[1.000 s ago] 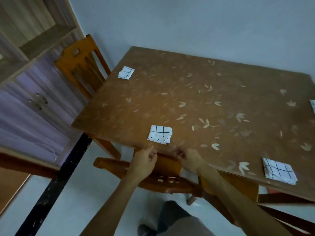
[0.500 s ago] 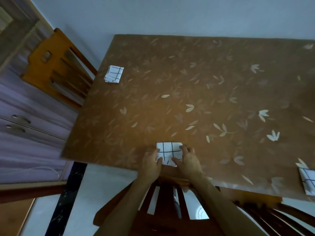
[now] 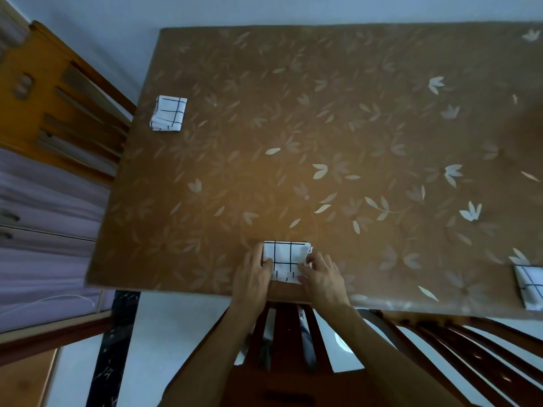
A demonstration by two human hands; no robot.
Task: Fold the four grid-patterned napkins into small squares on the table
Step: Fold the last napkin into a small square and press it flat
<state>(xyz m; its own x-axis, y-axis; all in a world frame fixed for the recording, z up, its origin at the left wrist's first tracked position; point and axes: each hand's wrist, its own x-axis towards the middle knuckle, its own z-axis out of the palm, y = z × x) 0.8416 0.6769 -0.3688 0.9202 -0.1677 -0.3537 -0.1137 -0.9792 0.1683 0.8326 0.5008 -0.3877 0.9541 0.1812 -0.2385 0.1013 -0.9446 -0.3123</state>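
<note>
Item 1. Middle napkin [image 3: 284, 254]: white cloth with black grid lines, folded to a small square. It lay flat on the table [image 3: 293, 127] at the middle of the near edge, its near side just short of the rim.

Item 2. Left hand [image 3: 253, 279]: set against the left side of the middle napkin, fingers nearly straight along that edge, thumb resting on the cloth. It pressed, with nothing curled round.

Item 3. Right hand [image 3: 323, 279]: laid over the lower right corner of the same napkin, fingers spread and only lightly bent, tips pressing on the cloth. Both forearms reached in from below the near edge.

Item 4. Left napkin [image 3: 168, 113]: same grid cloth, folded small, a little crooked, near the table's left edge towards the far corner, well apart from the hands.

Item 5. Right napkin [image 3: 530, 286]: same cloth, folded, near the near edge at the far right, partly cut off by the frame.

Item 6. Table: rectangular, covered in brown sheeting printed with pale leaves and flowers.

Item 7. Dark chair [image 3: 282, 333]: wooden, slatted back, pushed in under the near edge directly below the hands. Second dark chair [image 3: 455, 348]: beside it to the right.

Item 8. Orange chair [image 3: 58, 98]: wooden, slatted back, close against the table's left side.

Item 9. Cabinet [image 3: 44, 215]: purple-fronted, with handles, left of the table.

Item 10. Wall [image 3: 293, 8]: pale, behind the far edge. Floor [image 3: 182, 333]: pale, crossed by 1 black strip [image 3: 113, 348].
</note>
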